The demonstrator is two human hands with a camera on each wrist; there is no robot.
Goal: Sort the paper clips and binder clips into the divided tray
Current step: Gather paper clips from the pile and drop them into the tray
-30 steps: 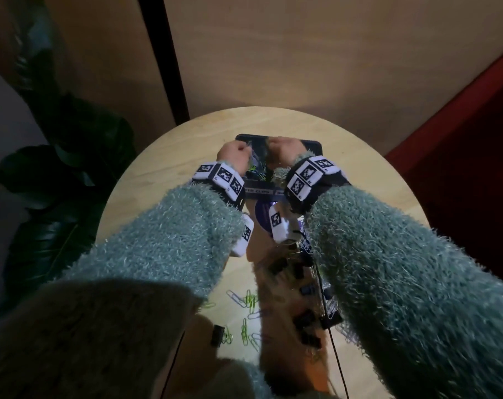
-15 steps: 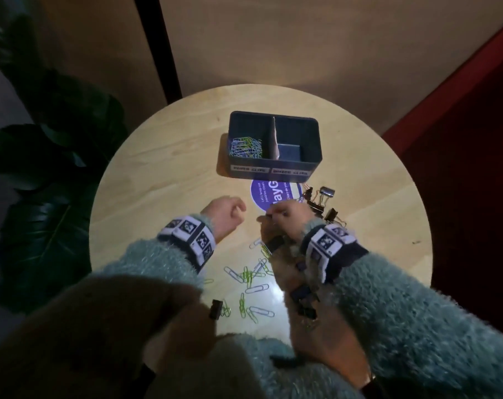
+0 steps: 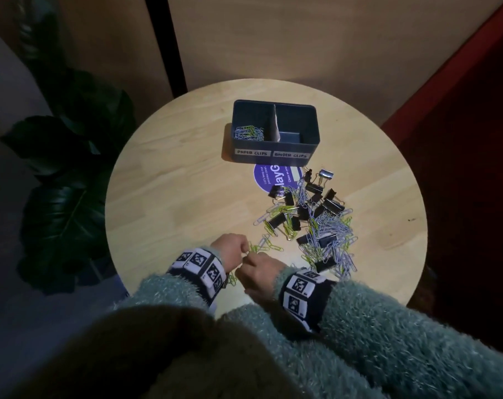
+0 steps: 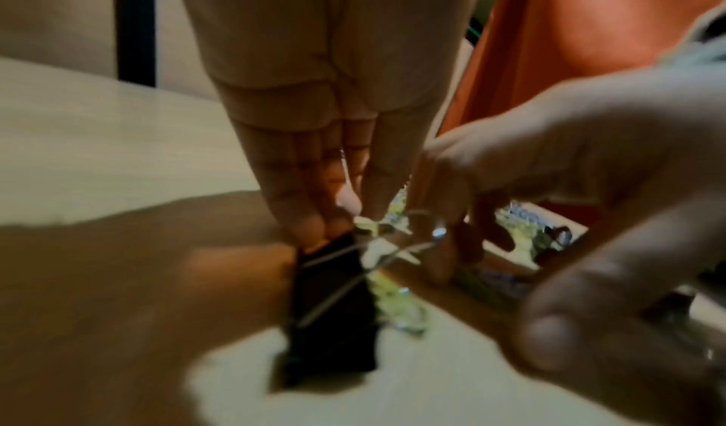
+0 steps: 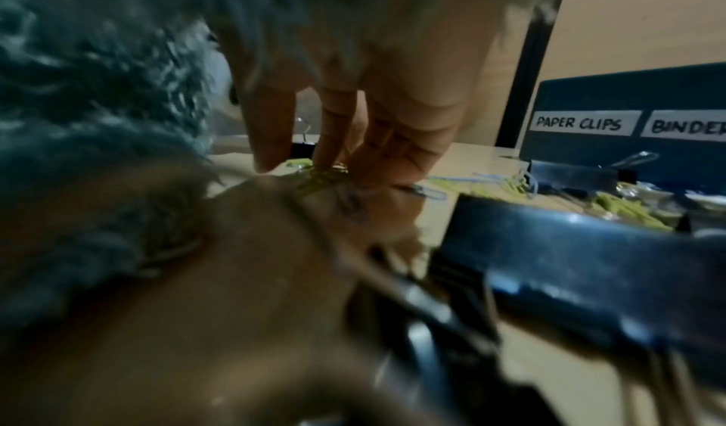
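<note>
Since half a second ago your hands have drawn back from just below the purple sticker (image 3: pixel 276 180) to the near edge of the round tabletop (image 3: pixel 169 180), uncovering the heap they hid. Your left hand (image 3: pixel 230 251) and right hand (image 3: pixel 259 273) meet fingertip to fingertip, knuckles up, fingers pointing down; the left wrist view shows the left fingers (image 4: pixel 310 209) bunched over green paper clips (image 3: pixel 263 247) beside a black binder clip (image 4: pixel 330 308), and the right fingers (image 5: pixel 342 140) pinch a green clip, though blur hides the left grip. The mixed pile of paper clips and binder clips (image 3: pixel 310 220) runs from the sticker toward your right wrist. The divided tray (image 3: pixel 274 131) sits at the far side, long axis left to right, labels facing you, paper clips in its left compartment.
</note>
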